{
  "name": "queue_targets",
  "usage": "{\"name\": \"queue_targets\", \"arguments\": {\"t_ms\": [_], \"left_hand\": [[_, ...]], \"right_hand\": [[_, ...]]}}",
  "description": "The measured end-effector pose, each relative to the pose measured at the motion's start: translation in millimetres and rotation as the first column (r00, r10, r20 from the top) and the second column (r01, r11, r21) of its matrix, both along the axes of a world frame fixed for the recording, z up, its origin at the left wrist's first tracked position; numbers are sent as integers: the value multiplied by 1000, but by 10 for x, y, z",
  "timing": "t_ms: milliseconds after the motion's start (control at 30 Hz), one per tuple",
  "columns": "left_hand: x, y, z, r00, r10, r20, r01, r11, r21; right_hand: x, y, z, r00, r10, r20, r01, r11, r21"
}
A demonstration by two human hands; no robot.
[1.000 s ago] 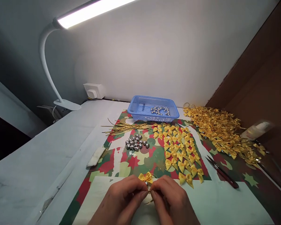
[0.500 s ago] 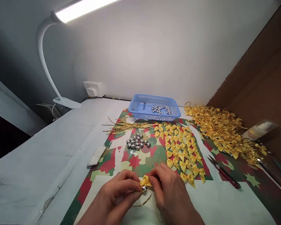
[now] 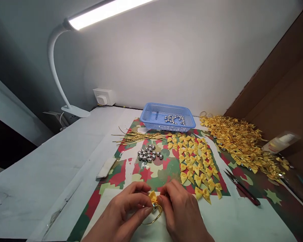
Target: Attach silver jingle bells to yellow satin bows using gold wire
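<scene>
At the near edge of the table, my left hand (image 3: 127,210) pinches a yellow ribbon bow (image 3: 153,196) from its left side. My right hand (image 3: 180,208) closes its thumb and forefinger on the bow's right side. Just below the bow's knot sits a silver jingle bell (image 3: 154,205), partly hidden by my left fingertips. A loop of gold cord (image 3: 156,218) curves down beneath the bell, over a white sheet (image 3: 229,215). My fingers hide how the cord joins the bow.
Rows of yellow bows (image 3: 198,164) lie beyond my right hand, scissors (image 3: 242,187) to their right. Silver bells (image 3: 148,153), gold cords (image 3: 138,137) and a blue basket (image 3: 168,127) are farther back. A heap of bows (image 3: 237,134) and a bottle (image 3: 277,144) stand right, a lamp (image 3: 53,64) left.
The bow has turned more upright between my fingers, and both hands stay pinched close around it. The whole view has shifted slightly.
</scene>
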State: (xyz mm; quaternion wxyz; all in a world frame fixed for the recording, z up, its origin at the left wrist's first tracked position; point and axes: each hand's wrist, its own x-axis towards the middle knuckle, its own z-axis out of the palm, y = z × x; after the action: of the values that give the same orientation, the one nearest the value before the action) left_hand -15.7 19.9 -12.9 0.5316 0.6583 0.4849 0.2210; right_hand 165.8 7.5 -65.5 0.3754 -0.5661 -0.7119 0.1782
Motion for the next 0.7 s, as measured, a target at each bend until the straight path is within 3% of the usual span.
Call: {"name": "queue_targets", "arguments": {"t_ms": [233, 400, 600, 700], "left_hand": [[10, 22, 98, 996, -20, 82, 27, 996, -87], [29, 13, 158, 997, -73, 2, 73, 995, -72], [17, -3, 210, 994, -37, 104, 46, 996, -80], [20, -31, 232, 987, -7, 158, 19, 997, -74]], "right_hand": [[58, -43, 154, 997, 78, -3, -77, 994, 82], [106, -67, 257, 989, 149, 5, -149, 986, 78], [137, -154, 435, 937, 161, -309, -160, 987, 29], [143, -222, 472, 917, 170, -360, -174, 985, 22]]}}
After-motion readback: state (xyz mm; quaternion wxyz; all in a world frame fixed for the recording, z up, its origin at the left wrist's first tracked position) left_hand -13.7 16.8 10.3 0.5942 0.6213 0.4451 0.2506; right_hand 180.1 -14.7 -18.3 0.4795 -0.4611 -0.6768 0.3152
